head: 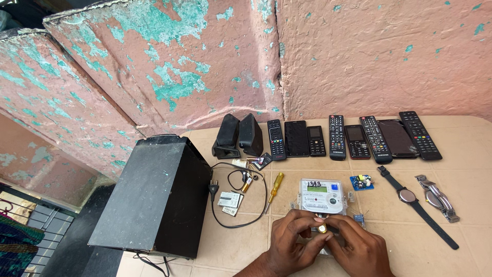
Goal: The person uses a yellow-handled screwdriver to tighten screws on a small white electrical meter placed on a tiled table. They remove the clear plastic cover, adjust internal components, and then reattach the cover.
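While both hands meet at table's (461,154) near edge, left hand (289,241) and right hand (359,249) pinch small brass part (322,229) between fingertips, just below meter (323,196); screwdriver (275,185) lies left.

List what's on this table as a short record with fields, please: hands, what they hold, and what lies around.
left hand: pinching a small brass-coloured part together with the right
right hand: fingertips on the same part
just beyond hands: white electricity meter
left of meter: yellow-handled screwdriver, black cable with plug
far left: large black box
back row: two small black speakers, remotes and phones
right: two wristwatches, small blue circuit board
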